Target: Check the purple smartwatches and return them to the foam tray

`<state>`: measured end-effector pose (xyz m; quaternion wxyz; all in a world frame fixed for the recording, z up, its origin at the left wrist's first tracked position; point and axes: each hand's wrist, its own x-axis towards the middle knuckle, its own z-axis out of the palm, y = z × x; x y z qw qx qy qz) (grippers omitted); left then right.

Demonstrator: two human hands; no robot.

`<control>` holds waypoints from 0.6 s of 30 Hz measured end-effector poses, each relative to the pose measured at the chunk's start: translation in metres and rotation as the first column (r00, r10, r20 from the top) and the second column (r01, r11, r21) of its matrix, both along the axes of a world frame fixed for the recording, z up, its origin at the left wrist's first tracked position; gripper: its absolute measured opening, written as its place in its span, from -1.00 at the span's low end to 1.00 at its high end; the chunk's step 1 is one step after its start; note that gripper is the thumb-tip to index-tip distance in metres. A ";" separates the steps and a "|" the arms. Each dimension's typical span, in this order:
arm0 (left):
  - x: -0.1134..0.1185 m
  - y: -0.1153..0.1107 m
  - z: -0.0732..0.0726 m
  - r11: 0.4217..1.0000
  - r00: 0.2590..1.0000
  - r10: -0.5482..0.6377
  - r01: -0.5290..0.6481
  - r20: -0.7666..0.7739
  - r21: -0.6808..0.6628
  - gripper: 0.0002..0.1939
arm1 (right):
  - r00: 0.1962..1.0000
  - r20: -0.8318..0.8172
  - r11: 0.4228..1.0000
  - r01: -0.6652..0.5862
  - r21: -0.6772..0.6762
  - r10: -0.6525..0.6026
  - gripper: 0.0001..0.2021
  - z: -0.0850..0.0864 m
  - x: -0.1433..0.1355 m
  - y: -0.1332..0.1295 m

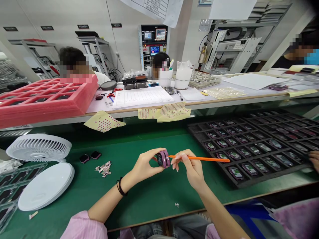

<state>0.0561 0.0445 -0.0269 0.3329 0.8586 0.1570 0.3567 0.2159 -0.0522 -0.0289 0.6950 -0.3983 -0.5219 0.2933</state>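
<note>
My left hand (147, 164) is closed on two purple watch cases (166, 159), held side by side on edge between thumb and fingers above the green mat (139, 202). A dark face shows on the left one. In my right hand (190, 167) an orange stick (211, 159) lies pinched between thumb and fingers, its left tip at the upper side of the watch cases. Left of my hands, two dark watch cases (90, 156) lie on the mat, with a small pile of pale strips (103, 168) just below them.
A black foam tray (230, 177) with several watch cases fills the right side, a person's hand (314, 160) at its edge. A white fan (47, 186) and clear trays (21, 177) stand at left. Behind runs a shelf (199, 106) with a pink foam tray (86, 96); people sit beyond.
</note>
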 end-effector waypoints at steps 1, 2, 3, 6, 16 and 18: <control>0.000 0.000 0.000 1.000 1.000 0.001 -0.001 0.002 0.002 -0.49 | 1.000 0.011 1.000 0.006 0.000 -0.006 -0.77 0.000 0.000 0.000; 0.000 -0.001 0.000 1.000 1.000 0.003 -0.003 0.006 0.006 -0.50 | 1.000 0.025 1.000 0.017 -0.001 -0.017 -0.76 -0.001 0.000 0.000; 0.001 -0.001 0.000 1.000 1.000 0.006 -0.006 0.010 0.010 -0.50 | 0.998 0.046 1.000 0.031 0.000 -0.031 -0.76 -0.001 0.000 0.000; 0.001 -0.003 -0.001 1.000 1.000 0.012 -0.013 0.023 0.024 -0.51 | 0.991 0.116 0.998 0.069 0.010 -0.070 -0.74 -0.003 -0.001 -0.001; 0.001 -0.006 0.003 1.000 0.999 0.025 -0.025 0.028 0.012 -0.50 | 0.998 0.045 0.999 0.045 0.000 -0.045 -0.70 0.002 -0.006 0.000; 0.001 -0.007 0.005 1.000 1.000 0.020 -0.020 0.022 0.013 -0.50 | 0.999 0.024 0.999 0.026 0.022 -0.026 -0.70 0.003 -0.009 0.001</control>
